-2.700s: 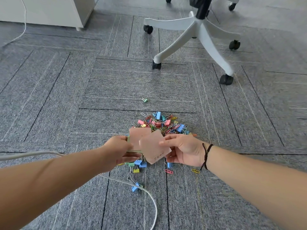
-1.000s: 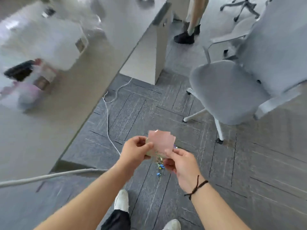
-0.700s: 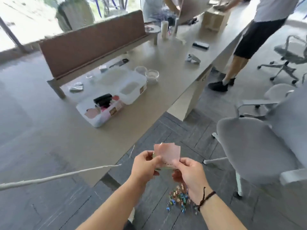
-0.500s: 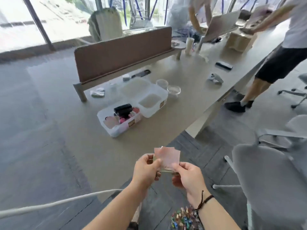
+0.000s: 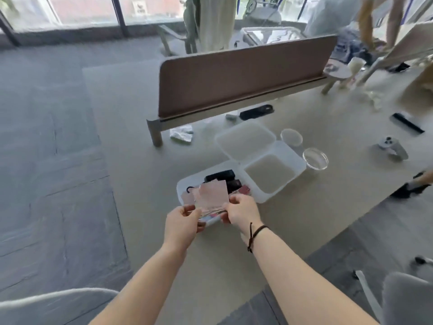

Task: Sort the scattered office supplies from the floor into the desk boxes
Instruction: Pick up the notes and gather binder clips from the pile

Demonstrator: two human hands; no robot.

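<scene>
Both hands pinch it: your left hand (image 5: 181, 222) and right hand (image 5: 241, 211) grip the pink note stack (image 5: 212, 194) | sheets fanned, uneven | over the near desk box (image 5: 185, 187) | half a second ago it hung short of the desk

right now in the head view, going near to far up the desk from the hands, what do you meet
left hand and right hand holding pink notes → near box with dark items → empty box → lid → brown divider
</scene>
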